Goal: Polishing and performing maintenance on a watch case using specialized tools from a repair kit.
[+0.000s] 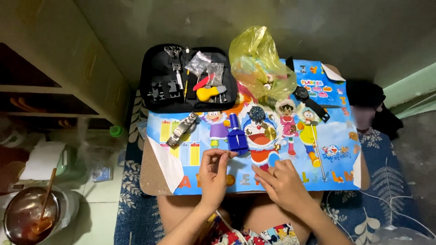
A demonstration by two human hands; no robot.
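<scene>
Left hand (213,170) raised over cartoon mat (336,136), fingertips pinched on a tiny part (too small to identify) just beside blue tool (237,135), right hand (284,183) fingers resting flat on mat, metal watch band (180,129) left, black tool case (159,86) behind.

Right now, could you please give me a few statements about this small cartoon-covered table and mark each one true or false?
1. The open black zip tool case lies at the far left of the table. True.
2. The silver metal watch bracelet lies inside that case. False: it lies on the cartoon mat, in front of the case.
3. The blue plastic watch tool stands just beyond the left hand. True.
4. The crumpled yellow plastic bag lies on the floor. False: it sits on the table, right of the case.
5. The right hand is lifting the black watch. False: it rests near the mat's front edge, far from it.
</scene>
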